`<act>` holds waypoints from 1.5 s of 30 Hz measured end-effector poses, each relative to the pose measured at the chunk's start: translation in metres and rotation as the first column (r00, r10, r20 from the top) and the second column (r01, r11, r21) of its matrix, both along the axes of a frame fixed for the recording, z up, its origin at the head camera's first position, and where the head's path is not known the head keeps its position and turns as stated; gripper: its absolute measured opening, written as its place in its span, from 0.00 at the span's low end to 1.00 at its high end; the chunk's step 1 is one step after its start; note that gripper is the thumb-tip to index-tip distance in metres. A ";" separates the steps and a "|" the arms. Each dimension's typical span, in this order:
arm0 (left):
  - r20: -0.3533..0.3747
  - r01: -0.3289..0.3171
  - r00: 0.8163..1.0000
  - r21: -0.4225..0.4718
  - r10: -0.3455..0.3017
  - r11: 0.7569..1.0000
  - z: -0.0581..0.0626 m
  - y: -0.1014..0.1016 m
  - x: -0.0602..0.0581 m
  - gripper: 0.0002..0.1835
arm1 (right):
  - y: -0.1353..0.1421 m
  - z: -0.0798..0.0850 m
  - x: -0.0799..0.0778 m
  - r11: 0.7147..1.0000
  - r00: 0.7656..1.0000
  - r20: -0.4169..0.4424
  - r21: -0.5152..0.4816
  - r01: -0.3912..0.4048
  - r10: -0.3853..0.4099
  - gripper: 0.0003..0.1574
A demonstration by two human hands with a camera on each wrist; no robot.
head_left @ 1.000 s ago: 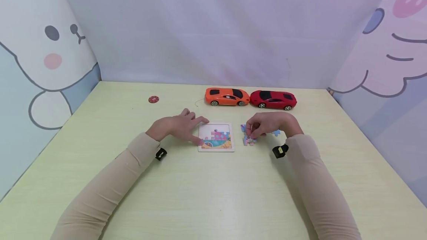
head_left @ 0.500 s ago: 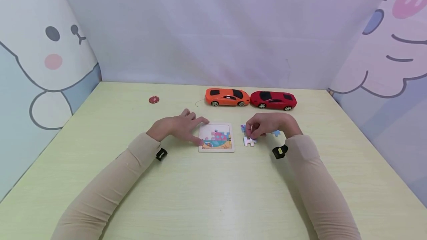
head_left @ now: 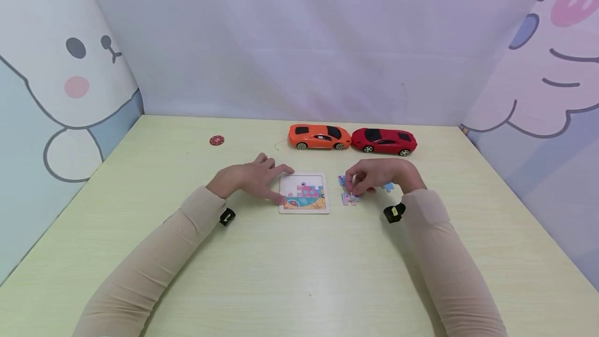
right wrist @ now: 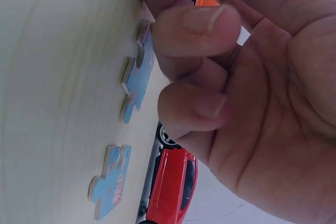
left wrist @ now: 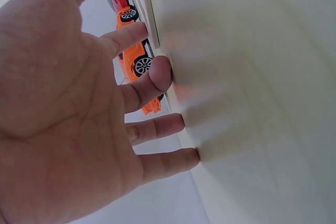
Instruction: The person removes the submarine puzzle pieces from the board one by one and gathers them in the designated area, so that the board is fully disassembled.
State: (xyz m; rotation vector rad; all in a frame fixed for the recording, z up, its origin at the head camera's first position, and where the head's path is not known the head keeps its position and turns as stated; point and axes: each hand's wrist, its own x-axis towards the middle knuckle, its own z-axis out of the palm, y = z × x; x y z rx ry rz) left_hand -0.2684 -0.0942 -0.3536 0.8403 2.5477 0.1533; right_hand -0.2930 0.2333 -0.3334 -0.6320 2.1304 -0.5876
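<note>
A square jigsaw tray (head_left: 304, 211) lies on the table, its lower part filled with a pink, teal and orange picture and its upper part bare white. My left hand (head_left: 250, 177) is spread at its left side, with thumb and index finger touching the tray's edge. In the left wrist view the other fingertips (left wrist: 191, 156) rest on the table. Right of the tray, my right hand (head_left: 372, 173) pinches a pinkish jigsaw piece (head_left: 347, 199) between thumb and forefinger. Another piece (head_left: 342, 180) lies just behind those fingers. The pinched edge is hidden in the right wrist view.
Blue jigsaw pieces (right wrist: 113, 182) lie beneath and beside the right hand. An orange toy car (head_left: 319, 137) and a red toy car (head_left: 383, 141) stand end to end behind the tray. A red chip (head_left: 217, 140) lies back left.
The pinkish piece tips at the right fingertips: its face flashes white with glare half a second ago and shows colour again now. The left hand and tray keep their place.
</note>
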 end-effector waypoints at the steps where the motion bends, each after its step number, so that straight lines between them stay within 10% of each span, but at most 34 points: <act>1: 0.001 -0.001 1.000 -0.001 0.001 1.000 0.000 0.000 0.000 0.45 | 0.000 0.000 0.000 1.000 1.000 0.000 -0.001 0.000 0.000 0.04; 45: -0.001 0.003 1.000 -0.006 -0.003 1.000 0.003 0.001 0.002 0.45 | -0.015 0.001 0.005 1.000 0.992 -0.120 -0.018 0.024 -0.026 0.07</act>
